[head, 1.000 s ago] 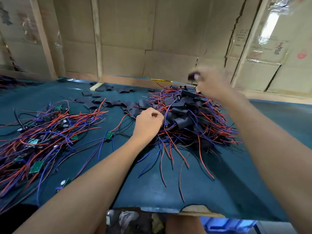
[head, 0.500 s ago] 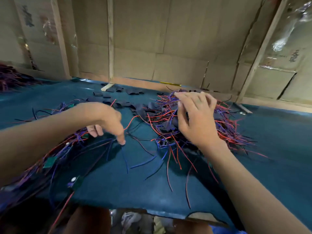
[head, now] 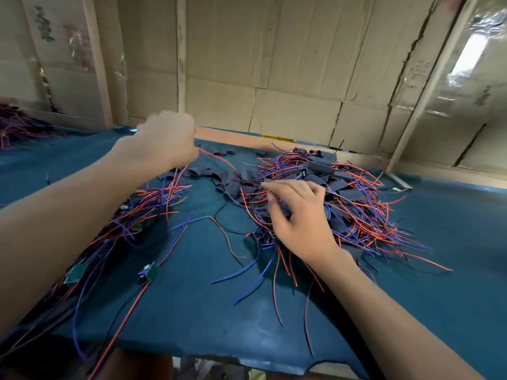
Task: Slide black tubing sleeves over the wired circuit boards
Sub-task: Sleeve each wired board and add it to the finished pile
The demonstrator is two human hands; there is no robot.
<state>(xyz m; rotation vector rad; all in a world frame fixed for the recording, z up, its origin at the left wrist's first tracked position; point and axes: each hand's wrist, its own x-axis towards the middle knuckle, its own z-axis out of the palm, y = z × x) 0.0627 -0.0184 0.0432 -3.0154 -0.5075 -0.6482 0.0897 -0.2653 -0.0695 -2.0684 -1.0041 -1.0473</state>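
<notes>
2 hands above teal table edge [head: 247, 360].
</notes>
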